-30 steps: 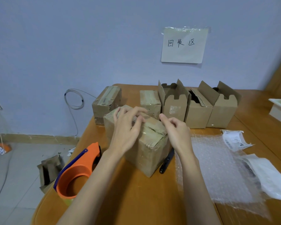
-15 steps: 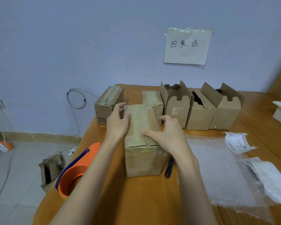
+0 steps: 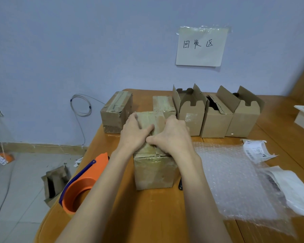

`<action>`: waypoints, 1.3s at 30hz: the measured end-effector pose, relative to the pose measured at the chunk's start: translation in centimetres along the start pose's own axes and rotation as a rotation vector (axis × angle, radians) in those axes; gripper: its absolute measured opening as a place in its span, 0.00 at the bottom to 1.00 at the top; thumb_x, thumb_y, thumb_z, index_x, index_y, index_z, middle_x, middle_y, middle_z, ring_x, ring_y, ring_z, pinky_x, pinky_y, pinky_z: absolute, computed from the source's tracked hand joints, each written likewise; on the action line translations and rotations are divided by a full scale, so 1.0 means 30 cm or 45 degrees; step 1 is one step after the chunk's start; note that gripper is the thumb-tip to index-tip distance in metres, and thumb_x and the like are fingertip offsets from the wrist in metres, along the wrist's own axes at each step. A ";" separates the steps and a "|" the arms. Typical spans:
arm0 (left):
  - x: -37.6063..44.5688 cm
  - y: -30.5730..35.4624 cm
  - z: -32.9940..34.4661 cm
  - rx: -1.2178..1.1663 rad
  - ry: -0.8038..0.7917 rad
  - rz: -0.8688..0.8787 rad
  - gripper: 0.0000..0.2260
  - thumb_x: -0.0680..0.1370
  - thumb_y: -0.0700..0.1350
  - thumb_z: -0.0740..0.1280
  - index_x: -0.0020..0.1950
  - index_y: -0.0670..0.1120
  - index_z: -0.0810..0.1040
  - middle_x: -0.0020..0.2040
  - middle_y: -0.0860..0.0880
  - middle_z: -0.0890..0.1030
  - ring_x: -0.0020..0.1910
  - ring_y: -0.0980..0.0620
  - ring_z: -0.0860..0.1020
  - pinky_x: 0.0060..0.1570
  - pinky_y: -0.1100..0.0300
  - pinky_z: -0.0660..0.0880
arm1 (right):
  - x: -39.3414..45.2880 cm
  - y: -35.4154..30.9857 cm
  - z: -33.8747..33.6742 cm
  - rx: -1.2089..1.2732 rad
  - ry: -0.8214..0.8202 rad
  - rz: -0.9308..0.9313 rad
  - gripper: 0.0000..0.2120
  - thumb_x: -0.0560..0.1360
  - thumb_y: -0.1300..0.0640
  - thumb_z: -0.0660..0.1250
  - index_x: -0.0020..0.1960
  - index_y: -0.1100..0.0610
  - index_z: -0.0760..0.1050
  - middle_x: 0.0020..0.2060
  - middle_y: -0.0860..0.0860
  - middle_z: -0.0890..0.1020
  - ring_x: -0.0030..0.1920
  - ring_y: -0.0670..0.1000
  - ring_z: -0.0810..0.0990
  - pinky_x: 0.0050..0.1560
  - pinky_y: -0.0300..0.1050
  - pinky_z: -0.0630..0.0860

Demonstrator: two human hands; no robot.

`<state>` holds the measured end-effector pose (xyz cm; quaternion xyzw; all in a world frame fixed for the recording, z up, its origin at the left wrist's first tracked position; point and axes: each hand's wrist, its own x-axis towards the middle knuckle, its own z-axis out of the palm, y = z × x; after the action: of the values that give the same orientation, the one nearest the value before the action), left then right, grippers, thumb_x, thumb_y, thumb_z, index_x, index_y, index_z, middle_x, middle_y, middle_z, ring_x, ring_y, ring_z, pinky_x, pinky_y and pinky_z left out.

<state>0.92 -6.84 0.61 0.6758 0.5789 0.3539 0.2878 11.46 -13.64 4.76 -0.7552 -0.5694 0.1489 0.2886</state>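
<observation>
A taped brown cardboard box (image 3: 154,172) stands in the middle of the wooden table (image 3: 147,216). Both my hands lie over its top. My left hand (image 3: 133,133) holds the left side, fingers bent over the far left edge and thumb across the taped seam. On the right side my right hand (image 3: 173,137) holds the box, fingers bent over the right edge, its thumb meeting the left thumb at the seam. Much of the box top is hidden under my hands.
An orange tape dispenser (image 3: 82,186) sits at the table's left edge and a black tool (image 3: 180,185) by the box. Bubble wrap (image 3: 235,181), a label sheet (image 3: 256,151) and a white bag (image 3: 297,190) lie right. Closed boxes (image 3: 116,114) and open boxes (image 3: 218,121) line the wall.
The box was turned from a skewed angle to face me squarely. My right hand slid from the front of the top toward the right side, and my left hand moved onto the top.
</observation>
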 end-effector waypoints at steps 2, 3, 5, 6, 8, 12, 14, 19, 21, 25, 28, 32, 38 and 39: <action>0.001 -0.001 -0.004 0.020 0.025 0.009 0.33 0.77 0.54 0.67 0.76 0.43 0.59 0.74 0.47 0.66 0.72 0.47 0.65 0.71 0.50 0.63 | -0.003 -0.006 -0.005 -0.032 0.016 -0.040 0.22 0.67 0.52 0.72 0.54 0.62 0.69 0.50 0.56 0.80 0.49 0.55 0.75 0.36 0.39 0.69; 0.003 -0.002 -0.004 0.031 0.035 0.009 0.33 0.77 0.55 0.67 0.76 0.43 0.59 0.74 0.46 0.66 0.72 0.47 0.66 0.70 0.50 0.63 | -0.004 -0.006 -0.012 -0.026 0.018 -0.049 0.22 0.68 0.52 0.72 0.56 0.63 0.71 0.52 0.56 0.80 0.48 0.54 0.75 0.38 0.39 0.70; 0.003 -0.001 0.001 0.033 0.041 -0.009 0.34 0.76 0.57 0.68 0.75 0.43 0.60 0.73 0.46 0.65 0.70 0.46 0.67 0.69 0.51 0.64 | -0.007 0.000 -0.026 0.005 0.022 -0.062 0.22 0.68 0.51 0.70 0.57 0.64 0.75 0.52 0.55 0.80 0.47 0.52 0.75 0.43 0.41 0.72; 0.003 0.000 0.003 0.023 0.044 -0.027 0.34 0.75 0.58 0.68 0.75 0.44 0.61 0.71 0.46 0.64 0.68 0.45 0.68 0.67 0.52 0.65 | -0.009 0.004 -0.029 0.023 0.032 -0.067 0.21 0.68 0.51 0.70 0.55 0.64 0.77 0.50 0.54 0.81 0.47 0.53 0.77 0.44 0.43 0.74; 0.002 0.003 0.006 0.034 0.090 -0.055 0.34 0.73 0.59 0.69 0.74 0.45 0.64 0.67 0.46 0.64 0.65 0.43 0.71 0.60 0.54 0.67 | -0.019 0.008 -0.034 0.056 0.042 -0.062 0.19 0.69 0.50 0.69 0.53 0.64 0.80 0.49 0.56 0.83 0.50 0.54 0.80 0.47 0.47 0.77; -0.001 0.009 0.002 0.239 0.275 -0.049 0.28 0.71 0.58 0.68 0.69 0.48 0.73 0.62 0.47 0.73 0.61 0.43 0.74 0.51 0.56 0.65 | -0.031 0.015 -0.039 0.109 0.034 -0.058 0.20 0.73 0.49 0.68 0.55 0.64 0.80 0.51 0.57 0.81 0.53 0.55 0.79 0.49 0.49 0.77; -0.001 0.018 -0.001 0.273 0.302 -0.015 0.25 0.71 0.56 0.68 0.64 0.47 0.76 0.58 0.46 0.77 0.59 0.43 0.75 0.51 0.56 0.64 | -0.032 0.022 -0.043 0.144 -0.018 -0.036 0.19 0.74 0.49 0.68 0.55 0.63 0.80 0.45 0.50 0.78 0.47 0.51 0.78 0.45 0.47 0.75; 0.003 0.046 -0.018 0.429 0.302 0.056 0.18 0.70 0.53 0.69 0.52 0.41 0.76 0.45 0.43 0.81 0.51 0.39 0.77 0.47 0.53 0.70 | -0.029 0.034 -0.030 0.155 -0.005 -0.065 0.17 0.72 0.50 0.69 0.55 0.61 0.79 0.41 0.48 0.78 0.47 0.50 0.78 0.42 0.43 0.75; 0.006 0.062 -0.021 0.502 0.268 0.062 0.20 0.71 0.53 0.70 0.54 0.39 0.75 0.49 0.41 0.80 0.54 0.38 0.76 0.46 0.54 0.68 | -0.030 0.028 -0.028 0.097 -0.077 -0.078 0.20 0.71 0.50 0.70 0.59 0.57 0.75 0.52 0.51 0.78 0.48 0.50 0.76 0.41 0.42 0.73; -0.002 0.075 -0.027 0.476 0.249 0.083 0.22 0.71 0.50 0.72 0.57 0.38 0.72 0.52 0.40 0.78 0.56 0.37 0.74 0.45 0.55 0.66 | -0.030 0.004 -0.040 0.106 -0.354 -0.001 0.23 0.68 0.56 0.72 0.60 0.54 0.68 0.47 0.48 0.73 0.38 0.48 0.77 0.27 0.38 0.68; -0.004 0.071 -0.031 0.427 0.254 0.071 0.22 0.70 0.51 0.73 0.56 0.39 0.71 0.50 0.40 0.78 0.55 0.38 0.74 0.44 0.54 0.67 | -0.035 -0.007 -0.014 0.111 -0.168 0.006 0.21 0.68 0.57 0.71 0.58 0.55 0.67 0.43 0.49 0.71 0.44 0.51 0.74 0.30 0.39 0.66; -0.004 0.069 -0.030 0.375 0.263 0.065 0.21 0.71 0.52 0.71 0.55 0.40 0.71 0.49 0.42 0.78 0.55 0.39 0.74 0.45 0.55 0.67 | -0.054 -0.014 0.012 0.084 0.086 -0.096 0.14 0.74 0.57 0.64 0.54 0.58 0.61 0.39 0.50 0.68 0.45 0.53 0.67 0.39 0.44 0.66; 0.001 0.052 -0.033 0.396 0.303 0.095 0.16 0.74 0.47 0.68 0.55 0.39 0.70 0.45 0.43 0.76 0.52 0.38 0.75 0.43 0.55 0.65 | -0.054 -0.003 0.021 0.028 -0.133 -0.060 0.24 0.74 0.59 0.65 0.68 0.57 0.63 0.59 0.57 0.73 0.60 0.59 0.73 0.56 0.50 0.74; 0.003 0.046 -0.035 0.390 0.304 0.090 0.15 0.74 0.47 0.68 0.54 0.40 0.70 0.45 0.44 0.77 0.51 0.39 0.75 0.43 0.55 0.65 | -0.056 -0.008 0.016 -0.003 -0.098 -0.049 0.24 0.73 0.59 0.65 0.68 0.56 0.64 0.60 0.58 0.74 0.61 0.60 0.73 0.59 0.52 0.74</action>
<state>0.87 -7.01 2.35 0.6848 0.6320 0.3491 0.0984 10.50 -15.05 4.34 -0.7383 -0.5946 0.1714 0.2683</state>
